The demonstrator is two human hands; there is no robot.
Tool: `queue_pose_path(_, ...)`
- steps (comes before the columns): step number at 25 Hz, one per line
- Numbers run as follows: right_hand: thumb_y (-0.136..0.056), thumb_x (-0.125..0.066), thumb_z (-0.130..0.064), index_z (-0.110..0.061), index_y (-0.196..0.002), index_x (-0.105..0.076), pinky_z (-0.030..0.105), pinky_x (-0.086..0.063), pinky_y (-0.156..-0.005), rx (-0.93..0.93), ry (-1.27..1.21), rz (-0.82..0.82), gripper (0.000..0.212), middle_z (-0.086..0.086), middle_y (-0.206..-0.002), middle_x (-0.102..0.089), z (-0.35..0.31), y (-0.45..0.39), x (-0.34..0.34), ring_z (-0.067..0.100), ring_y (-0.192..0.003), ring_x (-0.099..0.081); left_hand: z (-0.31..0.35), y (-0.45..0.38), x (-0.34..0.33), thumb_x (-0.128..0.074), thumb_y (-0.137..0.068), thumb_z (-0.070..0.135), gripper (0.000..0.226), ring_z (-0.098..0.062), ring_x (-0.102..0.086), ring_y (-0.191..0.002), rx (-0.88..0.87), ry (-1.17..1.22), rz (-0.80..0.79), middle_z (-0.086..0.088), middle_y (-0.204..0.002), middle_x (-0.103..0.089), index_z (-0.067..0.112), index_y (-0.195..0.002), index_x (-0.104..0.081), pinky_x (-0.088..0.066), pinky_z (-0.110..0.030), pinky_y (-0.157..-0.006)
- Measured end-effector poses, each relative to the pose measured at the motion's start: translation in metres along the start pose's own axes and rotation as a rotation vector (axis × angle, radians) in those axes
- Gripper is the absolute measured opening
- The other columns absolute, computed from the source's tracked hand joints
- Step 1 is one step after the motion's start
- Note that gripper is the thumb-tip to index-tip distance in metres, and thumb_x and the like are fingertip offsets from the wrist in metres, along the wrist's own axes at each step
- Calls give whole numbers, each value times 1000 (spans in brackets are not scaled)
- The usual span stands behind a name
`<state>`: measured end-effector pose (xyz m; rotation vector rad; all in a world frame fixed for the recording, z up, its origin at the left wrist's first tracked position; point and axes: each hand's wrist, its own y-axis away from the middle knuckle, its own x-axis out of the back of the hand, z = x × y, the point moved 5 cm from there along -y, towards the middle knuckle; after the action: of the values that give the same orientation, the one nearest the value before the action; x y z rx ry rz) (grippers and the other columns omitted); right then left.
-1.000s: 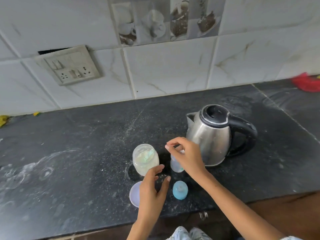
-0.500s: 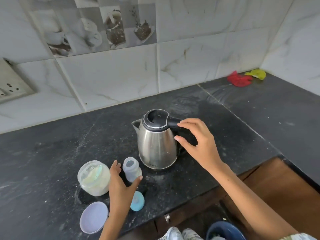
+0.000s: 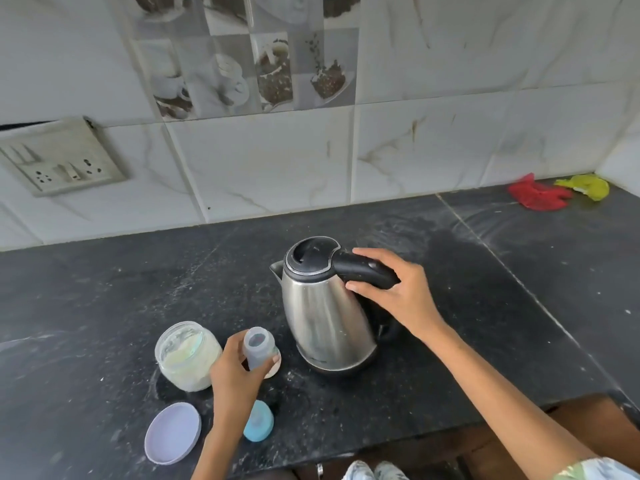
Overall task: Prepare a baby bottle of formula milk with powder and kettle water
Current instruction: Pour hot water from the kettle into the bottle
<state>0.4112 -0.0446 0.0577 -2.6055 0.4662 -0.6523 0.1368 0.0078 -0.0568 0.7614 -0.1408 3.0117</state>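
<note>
Right hand [image 3: 394, 292] wrapped round the black handle [image 3: 363, 270] of the kettle [image 3: 322, 310], fingers over the top, thumb underneath. Kettle steel-bodied, black lid down, spout [image 3: 276, 269] pointing away from that hand toward the left; tilted slightly or not, cannot tell. Base seemingly on the counter [image 3: 104, 289], though contact not certain from this angle.

Left hand [image 3: 235, 374] curled round the bottle [image 3: 258, 353], thumb on the near side, fingers round the far side. Bottle upright, open-mouthed, small and translucent, standing between the two hands, just left of the kettle's base. Something pale and round under or behind the bottle at its right; what it is, cannot tell.

Just left of the left hand, almost touching its fingers: jar [image 3: 188, 355], clear, lid off, with whitish powder inside. Below and left of that hand, near the counter's front edge: lilac lid [image 3: 173, 433], lying flat. Right beside the left wrist, on its right: blue cap [image 3: 259, 426], partly hidden by the forearm.

Far beyond the right hand, in the counter's back corner: red cloth [image 3: 536, 195] and yellow cloth [image 3: 588, 187], side by side. Up on the tiled wall, well left of both hands: socket plate [image 3: 60, 157]. White dust scattered over the dark counter around the jar and the kettle.
</note>
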Motion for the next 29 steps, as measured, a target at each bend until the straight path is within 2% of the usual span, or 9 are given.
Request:
queue_pose_path(4,-64,-90,-23,-21,-108,-69,11,-48,-87,34,57,-159,49,-14,-103,-72,-31,-30,14,-1,-96,-67,10,-5,5,-84,-65,10,52,-5,-61,-90,-47,-10,-5,14,-96,-66,27,-106,-58,-42,-14,-72)
queue_pose_path(8,-63,-90,-31,-25,-104,-70,23,-53,-83,66,150,-308,47,-13,-95,-74,-56,-48,6,3,-88,-69,15,-16,7,-85,-61,9,61,-5,-60,-91,-72,-32,-21,14,-98,-65,23,-113,-56,-43,-17,-75)
queue_pose_path(10,-63,-90,-34,-28,-104,-71,22,-53,-80,88,203,-377,45,-15,-92,-74,-65,-55,-1,2,-85,-69,14,-19,10,-86,-58,8,62,-5,-60,-90,-64,-29,-17,13,-97,-65,20,-109,-54,-44,-18,-74)
queue_pose_path(13,-64,-89,-35,-30,-102,-72,19,-51,-75,129,268,-460,43,-17,-88,-74,-76,-63,-13,2,-81,-68,13,-19,11,-86,-57,5,56,0,-61,-88,-53,-17,-33,16,-92,-65,20,-99,-53,-43,-10,-68)
queue_pose_path(16,-64,-89,-35,-29,-103,-72,17,-48,-72,166,322,-520,43,-20,-85,-71,-84,-70,-24,0,-77,-65,14,-21,13,-85,-57,4,54,5,-60,-87,-71,-15,-68,16,-94,-66,21,-98,-55,-44,-7,-69)
queue_pose_path(21,-64,-87,-43,-29,-103,-71,39,-53,-76,156,388,-596,45,-10,-87,-73,-90,-85,-36,11,-77,-66,15,-23,13,-83,-58,6,52,6,-59,-91,-95,-14,-116,17,-96,-67,25,-99,-58,-45,-9,-71)
queue_pose_path(25,-64,-89,-38,-27,-101,-72,24,-46,-68,156,432,-685,42,-14,-81,-70,-99,-94,-47,8,-73,-61,18,-25,14,-83,-58,6,54,9,-58,-88,-99,-26,-162,19,-94,-65,27,-101,-58,-41,-3,-69)
queue_pose_path(29,-64,-89,-36,-24,-100,-72,18,-41,-61,154,494,-761,41,-16,-75,-66,-109,-100,-56,5,-71,-58,19,-27,15,-84,-57,11,56,9,-56,-86,-131,-61,-185,18,-96,-65,26,-106,-60,-38,1,-69)
